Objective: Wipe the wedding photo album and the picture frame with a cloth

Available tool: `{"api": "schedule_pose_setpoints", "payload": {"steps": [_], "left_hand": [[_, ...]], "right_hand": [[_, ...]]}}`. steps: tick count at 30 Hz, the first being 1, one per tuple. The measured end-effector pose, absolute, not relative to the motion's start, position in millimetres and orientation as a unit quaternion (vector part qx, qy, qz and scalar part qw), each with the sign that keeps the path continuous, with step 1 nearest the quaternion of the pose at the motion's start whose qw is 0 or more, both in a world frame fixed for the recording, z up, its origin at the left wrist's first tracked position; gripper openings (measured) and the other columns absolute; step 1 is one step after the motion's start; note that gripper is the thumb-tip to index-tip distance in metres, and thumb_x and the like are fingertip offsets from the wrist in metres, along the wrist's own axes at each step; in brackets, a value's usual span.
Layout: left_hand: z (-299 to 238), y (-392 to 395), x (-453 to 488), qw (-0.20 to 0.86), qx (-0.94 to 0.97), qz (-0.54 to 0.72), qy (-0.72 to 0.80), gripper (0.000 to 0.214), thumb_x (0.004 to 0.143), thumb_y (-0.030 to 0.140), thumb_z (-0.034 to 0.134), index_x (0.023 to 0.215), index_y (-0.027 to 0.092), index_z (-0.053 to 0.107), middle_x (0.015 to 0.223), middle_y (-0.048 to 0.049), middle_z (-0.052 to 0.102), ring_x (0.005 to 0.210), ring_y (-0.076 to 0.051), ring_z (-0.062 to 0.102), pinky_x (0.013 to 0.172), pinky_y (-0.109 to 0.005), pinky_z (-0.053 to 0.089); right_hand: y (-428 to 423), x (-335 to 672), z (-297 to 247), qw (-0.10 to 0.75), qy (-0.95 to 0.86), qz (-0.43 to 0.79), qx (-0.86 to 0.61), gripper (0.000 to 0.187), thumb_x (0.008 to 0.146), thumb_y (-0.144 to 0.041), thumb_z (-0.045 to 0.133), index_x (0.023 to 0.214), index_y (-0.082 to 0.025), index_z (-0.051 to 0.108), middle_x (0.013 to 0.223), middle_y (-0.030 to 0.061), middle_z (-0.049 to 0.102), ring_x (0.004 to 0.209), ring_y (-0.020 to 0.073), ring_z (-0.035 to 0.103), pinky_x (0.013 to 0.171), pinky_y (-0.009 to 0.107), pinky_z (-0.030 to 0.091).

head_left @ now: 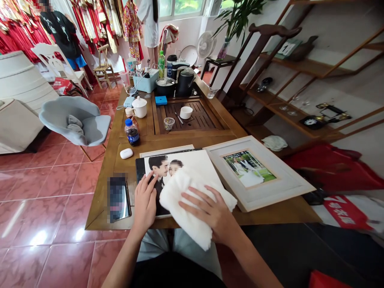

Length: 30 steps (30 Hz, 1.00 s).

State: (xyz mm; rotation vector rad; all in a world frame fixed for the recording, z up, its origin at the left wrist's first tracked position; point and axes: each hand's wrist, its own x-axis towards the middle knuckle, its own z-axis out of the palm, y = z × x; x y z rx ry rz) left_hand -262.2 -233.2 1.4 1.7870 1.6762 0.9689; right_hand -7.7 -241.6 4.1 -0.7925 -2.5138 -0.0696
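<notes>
A large photo print or album (203,165) with a black-and-white picture of two people lies at the table's near edge. My left hand (145,206) rests on its left part, fingers stretched out and touching the picture. On the print's lower right is a fluffy white cloth (175,197), one end hanging over the table edge. My right hand (213,214) lies on top of the cloth, fingers spread and pressing it; the print beneath is hidden there. A pale framed wedding photo (279,196) lies to the right, and a phone (118,199) to the left.
A blue-capped bottle (132,133), a white earbud case (126,153) and a lidded white cup (139,107) stand on the wooden table's left side. Farther back is a tea tray (204,120) with a small bowl and kettle. A grey chair (75,116) stands left; shelves (288,106) right.
</notes>
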Motion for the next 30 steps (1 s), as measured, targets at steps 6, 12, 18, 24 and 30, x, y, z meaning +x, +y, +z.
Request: {"api": "schedule_pose_setpoints", "payload": {"steps": [6, 12, 18, 24, 30], "left_hand": [[2.2, -232.6, -267.9, 0.285, 0.645, 0.383, 0.597, 0.047, 0.104, 0.023, 0.035, 0.144, 0.030, 0.059, 0.161, -0.0012, 0.047, 0.153, -0.022, 0.035, 0.128, -0.050, 0.022], [2.1, -232.2, -267.7, 0.284, 0.635, 0.404, 0.593, 0.046, 0.104, 0.023, 0.036, 0.142, 0.029, 0.061, 0.160, -0.0020, 0.049, 0.152, -0.023, 0.037, 0.128, -0.050, 0.024], [1.3, -232.4, -268.4, 0.289, 0.635, 0.401, 0.593, 0.046, 0.104, 0.022, 0.036, 0.142, 0.029, 0.061, 0.160, -0.0025, 0.048, 0.152, -0.023, 0.037, 0.127, -0.051, 0.024], [1.4, -232.4, -266.7, 0.290, 0.631, 0.391, 0.605, 0.047, 0.103, 0.022, 0.037, 0.142, 0.030, 0.061, 0.161, -0.0017, 0.048, 0.153, -0.023, 0.036, 0.127, -0.050, 0.024], [0.8, -232.5, -267.2, 0.287, 0.628, 0.392, 0.607, 0.047, 0.102, 0.021, 0.038, 0.142, 0.031, 0.061, 0.161, -0.0012, 0.048, 0.153, -0.023, 0.036, 0.127, -0.051, 0.023]], "right_hand": [[-239.0, -11.1, 7.4, 0.239, -0.938, -0.013, -0.251, 0.051, 0.097, -0.029, 0.049, 0.148, -0.026, 0.052, 0.144, 0.0074, 0.063, 0.145, 0.0285, 0.042, 0.121, 0.061, 0.019], [-236.4, -14.8, 8.8, 0.223, -0.934, -0.005, -0.278, 0.053, 0.094, -0.025, 0.052, 0.147, -0.025, 0.053, 0.150, 0.0075, 0.058, 0.148, 0.0283, 0.037, 0.122, 0.061, 0.013], [-234.4, -8.0, 10.6, 0.218, -0.948, -0.004, -0.232, 0.054, 0.093, -0.021, 0.050, 0.147, -0.023, 0.052, 0.150, 0.0055, 0.058, 0.151, 0.0262, 0.033, 0.123, 0.058, 0.011], [-238.7, -6.5, 10.7, 0.222, -0.949, -0.020, -0.223, 0.050, 0.096, -0.026, 0.049, 0.145, -0.024, 0.055, 0.146, 0.0079, 0.062, 0.149, 0.0291, 0.037, 0.121, 0.062, 0.018], [-240.7, -6.8, 11.2, 0.225, -0.937, -0.031, -0.264, 0.048, 0.096, -0.019, 0.049, 0.143, -0.024, 0.057, 0.144, 0.0084, 0.063, 0.145, 0.0277, 0.042, 0.121, 0.062, 0.021]]}}
